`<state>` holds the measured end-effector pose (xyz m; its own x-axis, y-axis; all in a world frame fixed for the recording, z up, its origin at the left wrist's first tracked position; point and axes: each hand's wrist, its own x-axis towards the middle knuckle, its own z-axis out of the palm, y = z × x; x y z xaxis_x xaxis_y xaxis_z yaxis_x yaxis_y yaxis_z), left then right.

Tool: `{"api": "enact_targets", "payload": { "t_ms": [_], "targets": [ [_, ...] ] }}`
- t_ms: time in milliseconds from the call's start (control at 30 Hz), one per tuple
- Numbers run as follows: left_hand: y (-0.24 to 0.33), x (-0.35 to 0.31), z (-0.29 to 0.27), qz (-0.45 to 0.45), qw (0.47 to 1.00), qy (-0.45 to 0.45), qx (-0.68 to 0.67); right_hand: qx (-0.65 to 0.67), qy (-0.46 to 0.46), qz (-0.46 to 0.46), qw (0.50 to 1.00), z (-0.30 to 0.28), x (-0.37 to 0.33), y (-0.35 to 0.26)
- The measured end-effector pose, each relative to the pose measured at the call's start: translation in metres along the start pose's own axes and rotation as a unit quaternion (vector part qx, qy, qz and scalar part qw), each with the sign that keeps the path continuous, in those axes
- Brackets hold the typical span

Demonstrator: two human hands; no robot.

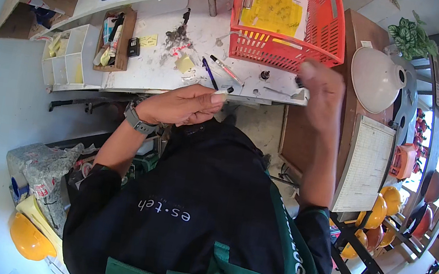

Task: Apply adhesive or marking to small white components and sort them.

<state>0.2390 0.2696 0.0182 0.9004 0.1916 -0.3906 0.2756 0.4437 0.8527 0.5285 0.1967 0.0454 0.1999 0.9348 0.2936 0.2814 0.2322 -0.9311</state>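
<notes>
White table: my left hand pinches a dark-tipped object, which a loosened thumb could drop; whether my blurred right hand grips, I cannot tell.

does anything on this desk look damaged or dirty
Yes: a dark, ragged blotch on the white desk, between the wooden box and red basket, breaks the pale surface; stain or damage, I can't tell.

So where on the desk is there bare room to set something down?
Smudges aside, the desk is bare at the front, between the tray and the lower yellow note, and further back, between the dark stain and basket. It is crowded just before the basket: marker, small black piece, metal strip, right hand.
</notes>
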Motion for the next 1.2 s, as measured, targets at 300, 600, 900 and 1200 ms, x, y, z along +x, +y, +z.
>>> {"api": "enact_targets", "payload": {
  "t_ms": [300,600,900,1200],
  "targets": [
    [0.006,0.004,0.003,0.018,1.000,-0.011,0.004,-0.013,-0.127,-0.029,0.991,0.063,-0.011,0.012],
    [0.001,0.008,-0.007,0.019,0.999,-0.028,0.002,-0.056,-0.206,-0.075,0.974,0.070,-0.002,0.011],
    [-0.005,0.003,-0.033,0.145,0.915,0.136,0.350,0.017,-0.163,0.131,0.978,0.114,-0.002,0.027],
    [-0.074,-0.018,-0.068,0.081,0.823,0.260,0.498,-0.064,-0.179,0.272,0.943,0.159,-0.035,0.080]
  ]
}}
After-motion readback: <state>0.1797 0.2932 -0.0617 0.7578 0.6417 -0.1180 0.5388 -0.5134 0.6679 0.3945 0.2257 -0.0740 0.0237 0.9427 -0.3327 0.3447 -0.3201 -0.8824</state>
